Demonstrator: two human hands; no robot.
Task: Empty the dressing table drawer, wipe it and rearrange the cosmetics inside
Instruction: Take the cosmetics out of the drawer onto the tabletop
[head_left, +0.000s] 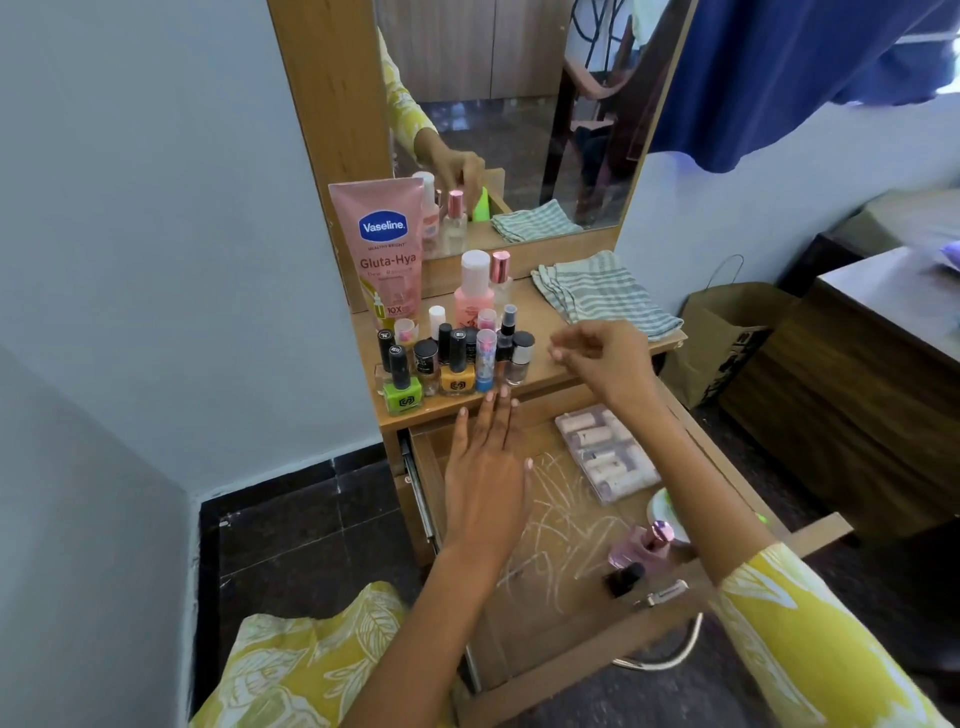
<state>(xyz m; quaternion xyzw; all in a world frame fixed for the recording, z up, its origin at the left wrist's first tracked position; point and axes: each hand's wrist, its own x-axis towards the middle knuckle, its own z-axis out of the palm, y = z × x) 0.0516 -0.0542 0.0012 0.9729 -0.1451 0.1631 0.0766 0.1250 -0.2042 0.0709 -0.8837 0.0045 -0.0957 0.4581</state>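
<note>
The wooden drawer (582, 613) is pulled out below the dressing table top (550, 364). Inside lie a clear case of small tubes (605, 454), a pink perfume bottle (641, 545), a dark little bottle (623, 578) and a pale round item (662, 506). White scribbles mark the drawer floor. On the tabletop stand several nail polish bottles (447, 364), a pink Vaseline tube (387, 249) and a pink bottle with a white cap (474, 291). My left hand (485, 467) hovers flat over the drawer's back left, fingers straight. My right hand (605, 356) hangs over the tabletop edge, fingers loosely curled, holding nothing.
A folded striped cloth (605, 296) lies on the tabletop's right. The mirror (509, 114) rises behind. A brown paper bag (719, 338) stands on the dark floor at right, beside a wooden cabinet (852, 374). A blue curtain (810, 78) hangs top right.
</note>
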